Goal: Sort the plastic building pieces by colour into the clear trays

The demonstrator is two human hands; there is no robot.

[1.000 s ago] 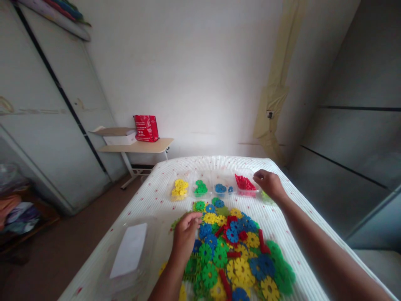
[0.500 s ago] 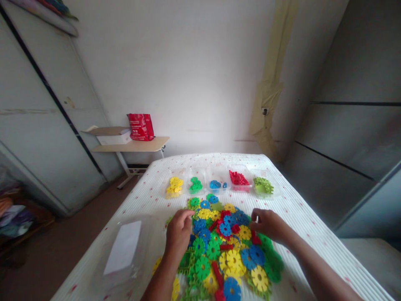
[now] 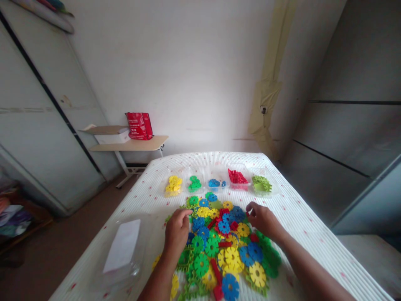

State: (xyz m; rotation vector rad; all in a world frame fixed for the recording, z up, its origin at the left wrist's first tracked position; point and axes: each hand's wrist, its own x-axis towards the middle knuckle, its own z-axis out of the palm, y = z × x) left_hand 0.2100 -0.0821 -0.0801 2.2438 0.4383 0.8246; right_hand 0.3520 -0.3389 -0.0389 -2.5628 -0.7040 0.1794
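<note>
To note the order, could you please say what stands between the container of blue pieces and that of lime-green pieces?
In the head view, a clear container of red pieces stands between the blue pieces and lime-green pieces.

White back wall [image 3: 188, 83], tan tape [image 3: 272, 62] running down right side around a socket [image 3: 263, 110]. Pale cupboard doors [image 3: 28, 138] left, grey panels [image 3: 351, 129] right. Small side table [image 3: 144, 144] holds red bag [image 3: 139, 126], white box [image 3: 111, 138]. Brown floor [image 3: 106, 205]. Soft light, dim corners.

On the table [image 3: 300, 213], loose pieces [image 3: 224, 244] lie before containers [image 3: 218, 190].
</note>
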